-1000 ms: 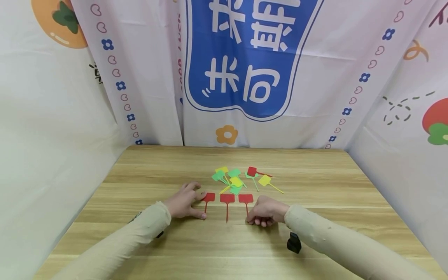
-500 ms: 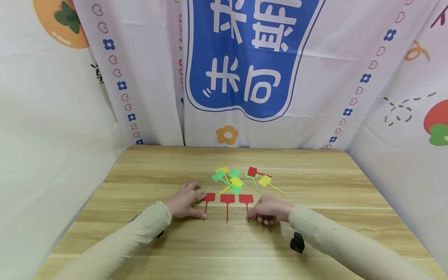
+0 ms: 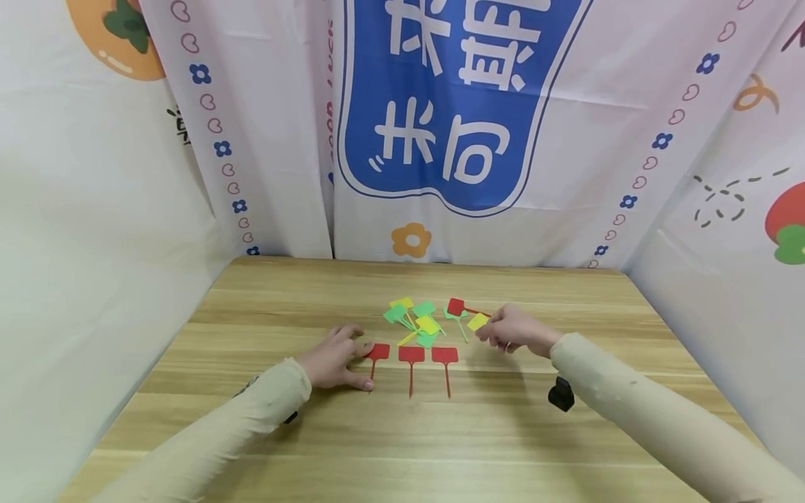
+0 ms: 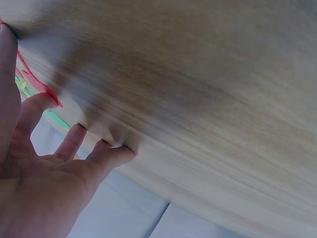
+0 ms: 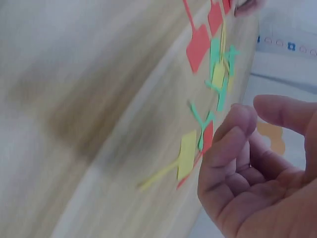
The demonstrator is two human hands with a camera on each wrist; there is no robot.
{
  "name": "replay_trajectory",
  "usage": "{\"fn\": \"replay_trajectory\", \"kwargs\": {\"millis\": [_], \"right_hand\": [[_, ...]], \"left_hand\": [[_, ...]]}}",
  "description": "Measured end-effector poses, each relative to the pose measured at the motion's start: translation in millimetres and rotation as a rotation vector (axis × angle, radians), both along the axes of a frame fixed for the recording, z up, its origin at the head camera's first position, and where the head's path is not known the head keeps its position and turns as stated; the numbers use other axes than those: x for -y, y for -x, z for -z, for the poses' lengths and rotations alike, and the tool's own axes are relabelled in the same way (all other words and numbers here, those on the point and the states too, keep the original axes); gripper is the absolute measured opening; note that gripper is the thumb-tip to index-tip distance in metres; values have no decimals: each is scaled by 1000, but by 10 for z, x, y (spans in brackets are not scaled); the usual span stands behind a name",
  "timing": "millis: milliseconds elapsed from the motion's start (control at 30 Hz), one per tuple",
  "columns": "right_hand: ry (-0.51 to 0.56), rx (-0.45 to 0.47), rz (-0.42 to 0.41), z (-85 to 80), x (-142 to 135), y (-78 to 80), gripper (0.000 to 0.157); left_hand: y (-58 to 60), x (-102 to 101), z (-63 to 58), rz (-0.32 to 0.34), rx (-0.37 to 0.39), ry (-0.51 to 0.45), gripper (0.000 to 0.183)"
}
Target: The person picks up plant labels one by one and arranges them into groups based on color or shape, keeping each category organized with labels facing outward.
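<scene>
Three red T-shaped plant labels stand in a row, heads away from me: left [image 3: 380, 351], middle [image 3: 411, 355] and right [image 3: 445, 355]. My left hand [image 3: 333, 360] has its fingers spread on the table; a finger touches the left label's head and the thumb lies at its stem's lower end. Over a yellow plant label [image 3: 476, 322] hovers my right hand [image 3: 520, 330], fingers loosely bent and nothing between them. In the right wrist view that yellow label [image 5: 186, 156] lies beyond the fingertips. A red label [image 3: 455, 307] overlaps a green label [image 3: 464, 327] beside it.
A loose pile of green labels [image 3: 396, 312] and yellow labels [image 3: 428, 325] lies behind the red row. The wooden table [image 3: 390, 447] ends at a printed white curtain [image 3: 283, 175], with cloth walls on both sides.
My right hand has left the stem of the right red label and moved away from me and rightward to the yellow label. The left hand stays put; the view has shifted slightly.
</scene>
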State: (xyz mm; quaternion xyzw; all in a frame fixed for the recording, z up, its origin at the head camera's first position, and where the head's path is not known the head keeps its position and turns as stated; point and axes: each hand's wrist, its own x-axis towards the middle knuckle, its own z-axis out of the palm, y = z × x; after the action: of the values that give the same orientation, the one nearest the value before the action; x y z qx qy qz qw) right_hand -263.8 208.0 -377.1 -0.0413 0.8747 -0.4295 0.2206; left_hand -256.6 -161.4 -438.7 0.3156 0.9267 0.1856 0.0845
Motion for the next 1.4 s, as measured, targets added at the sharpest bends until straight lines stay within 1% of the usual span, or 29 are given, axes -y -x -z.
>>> {"fn": "replay_trajectory", "kwargs": {"millis": [133,267,367,433,533,633,833,933,1133,1233,1400], "right_hand": [[-43,-86,24,6,-97,84,18],[-94,-223,27,48,-193,179,19],[-126,-316,21,72,-272,265,16],[-144,-361,13,84,-318,324,13],[-162,-404,-4,94,-358,411,10],[-189,-423,-31,86,-360,484,10],[-295,-421,-147,68,-286,605,9],[-344,-421,-193,87,-239,683,9],[-456,-465,-251,115,-142,825,7],[-483,-472,-269,113,-94,874,6],[-493,-464,-292,118,-40,938,6]], "left_hand": [[1,-14,-15,-3,5,0,82],[14,-29,-10,-1,0,5,82],[16,-42,-2,-6,8,12,82],[13,-46,7,-10,17,15,82],[10,-44,16,-14,20,21,82],[5,-37,8,-12,11,17,81],[5,-27,-8,-13,13,18,81],[0,-29,-10,-10,14,19,81],[-8,-33,-21,-9,15,25,81],[-8,-27,-22,-10,17,26,81],[-17,-14,-34,-10,19,17,81]]}}
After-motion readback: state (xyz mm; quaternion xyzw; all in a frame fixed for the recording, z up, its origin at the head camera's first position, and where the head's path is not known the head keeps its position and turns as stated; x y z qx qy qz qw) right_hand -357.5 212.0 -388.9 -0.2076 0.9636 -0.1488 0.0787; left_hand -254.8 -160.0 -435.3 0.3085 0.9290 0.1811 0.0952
